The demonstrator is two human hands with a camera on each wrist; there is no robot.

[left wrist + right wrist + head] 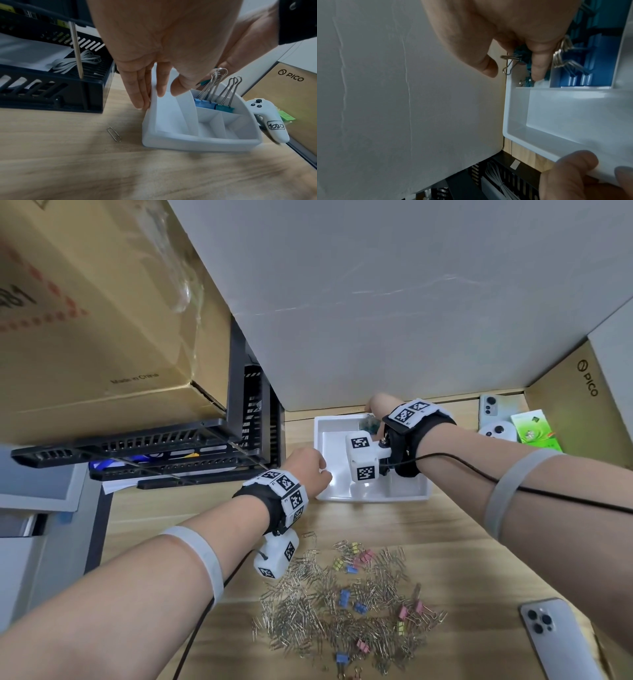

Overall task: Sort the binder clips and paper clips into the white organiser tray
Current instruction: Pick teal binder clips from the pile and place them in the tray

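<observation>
Tray (407,494): white, thin-walled plastic with several compartments, on the wooden desk (445,542) against the grey wall. Judged light and likely to slide when pushed, so best held by its rim. Left hand (154,56) does this: straight fingers (137,94) press the tray's left wall, thumb inside the rim, nothing gripped. Right hand (522,27) is at the tray's far corner, fingers curled and pinching a teal binder clip (520,54) over the far compartment. Already in that compartment: blue and teal binder clips (212,105) standing upright, wire handles up; the other compartments look empty. Loose pile (342,604) lies on the desk nearer the person than the tray: many silver paper clips mixed with small blue, pink and yellow binder clips. Paper clips judged very light, springy, prone to tangle; pinch singly or scoop. Binder clips are stiff and best taken by the painted body or the handles. One stray paper clip (114,134) lies left of the tray.
</observation>
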